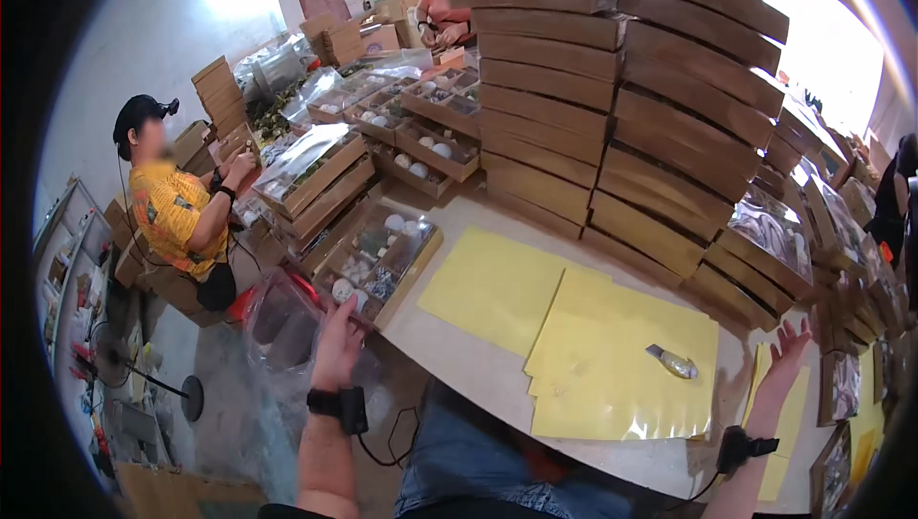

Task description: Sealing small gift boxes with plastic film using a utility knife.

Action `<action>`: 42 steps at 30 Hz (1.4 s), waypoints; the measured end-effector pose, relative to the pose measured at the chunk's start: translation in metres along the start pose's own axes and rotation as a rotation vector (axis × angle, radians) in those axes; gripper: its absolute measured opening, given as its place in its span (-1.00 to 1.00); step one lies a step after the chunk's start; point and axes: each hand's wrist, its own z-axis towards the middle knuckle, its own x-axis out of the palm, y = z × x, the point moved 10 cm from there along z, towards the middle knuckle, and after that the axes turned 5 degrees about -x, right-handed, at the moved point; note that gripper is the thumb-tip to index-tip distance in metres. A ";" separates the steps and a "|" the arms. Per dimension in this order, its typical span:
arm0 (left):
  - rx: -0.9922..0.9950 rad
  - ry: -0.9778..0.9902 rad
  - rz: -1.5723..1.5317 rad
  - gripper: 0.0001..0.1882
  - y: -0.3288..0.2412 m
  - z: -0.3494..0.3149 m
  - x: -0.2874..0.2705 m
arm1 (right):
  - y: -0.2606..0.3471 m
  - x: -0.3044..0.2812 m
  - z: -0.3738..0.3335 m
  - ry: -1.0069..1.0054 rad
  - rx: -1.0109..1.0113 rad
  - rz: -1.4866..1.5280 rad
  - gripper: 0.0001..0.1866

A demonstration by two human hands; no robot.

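Observation:
My left hand (338, 344) is at the near corner of a shallow compartment box (408, 277). Its fingers are mostly stretched out and overlap the box's edge; whether they touch it is unclear. White balls and patterned pieces lie in the box under a clear cover. Off to the right, my right hand (786, 358) is raised with the palm turned up and fingers spread, holding nothing. Below it lie more yellow sheets (786, 433). Between my hands, overlapping yellow sheets (612, 347) cover much of the table (449, 342). A small knife (673, 362) with a short grey blade rests on them.
Tall stacks of brown boxes (545, 89) stand along the table's far side. More filled compartment boxes (435, 148) are beyond. At left sits a co-worker in a yellow shirt (172, 204); another person (447, 12) works at the back. Clear plastic bags (282, 318) hang beside my left hand.

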 end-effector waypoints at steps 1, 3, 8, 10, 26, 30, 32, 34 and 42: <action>0.008 0.019 -0.002 -0.51 0.000 -0.002 0.000 | -0.004 -0.003 -0.005 -0.028 0.009 0.019 -0.28; -0.130 0.041 -0.144 -0.60 0.011 -0.016 -0.001 | -0.003 -0.016 -0.016 -0.109 -0.037 0.040 -0.34; 0.113 -0.037 -0.008 -0.55 -0.019 -0.076 -0.005 | 0.050 -0.036 -0.037 -0.293 -0.257 -0.006 -0.53; 0.234 0.050 0.036 -0.48 -0.038 -0.115 0.061 | 0.097 -0.030 -0.049 -0.277 -0.425 -0.006 -0.61; 0.137 0.806 0.262 0.31 0.053 -0.193 0.293 | 0.121 0.076 -0.182 0.498 0.233 0.190 -0.31; 0.534 0.895 0.712 0.40 0.037 -0.199 0.301 | 0.213 0.084 -0.184 0.790 -0.459 -0.497 -0.29; 0.452 1.200 0.874 0.33 0.037 -0.214 0.310 | 0.247 0.111 -0.207 0.932 -0.621 -0.583 -0.26; -0.206 1.046 0.340 0.12 0.058 -0.224 0.301 | 0.257 0.124 -0.220 0.942 -0.655 -0.616 -0.26; -0.311 0.813 -0.033 -0.46 0.101 -0.141 0.221 | 0.167 0.119 -0.226 0.946 -0.041 -0.263 -0.06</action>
